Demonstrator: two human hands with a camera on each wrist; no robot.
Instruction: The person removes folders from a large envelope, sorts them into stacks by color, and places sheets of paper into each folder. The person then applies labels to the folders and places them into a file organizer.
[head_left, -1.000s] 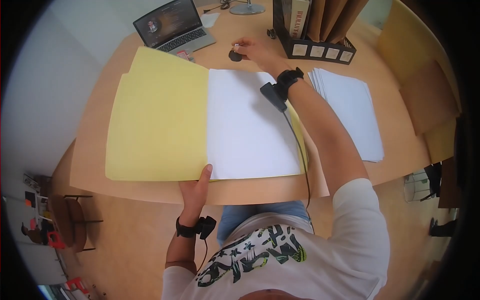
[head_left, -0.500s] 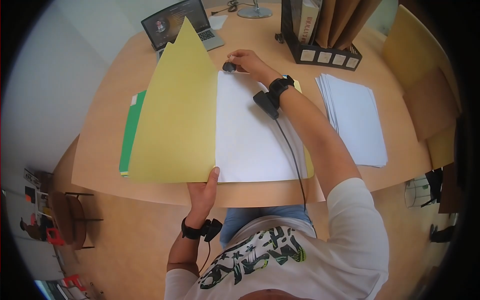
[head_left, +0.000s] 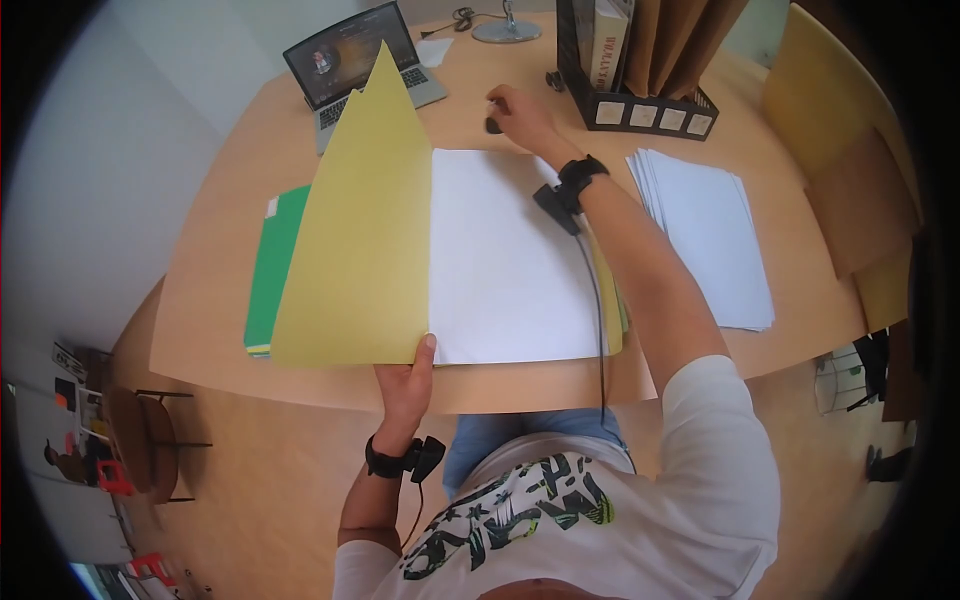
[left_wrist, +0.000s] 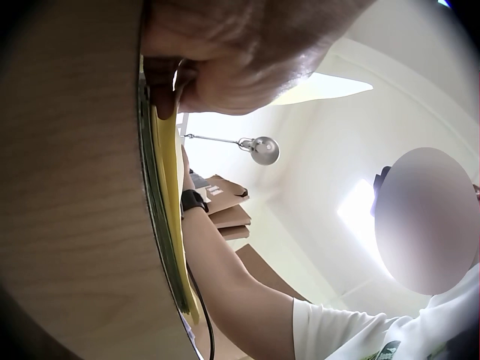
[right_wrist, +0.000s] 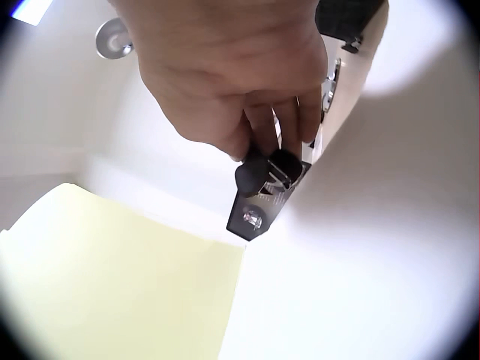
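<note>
A yellow folder lies open, its left cover tilted up off the table, with white sheets on its right side. At the bottom of the fold, my left hand grips the folder, thumb on top and fingers underneath, as the left wrist view shows at the folder's edge. Beyond the sheets' top edge, my right hand pinches a small black object, possibly a clip, partly hidden by the fingers. A green folder shows under the raised cover.
A laptop stands at the back left, beside a lamp base. At the back right is a black file rack holding a book and brown folders. A stack of white paper lies on the right of the table.
The left cover has risen from nearly flat, uncovering the green folder. My right hand moved toward the sheets' top edge, then away up and to the right with the black object.
</note>
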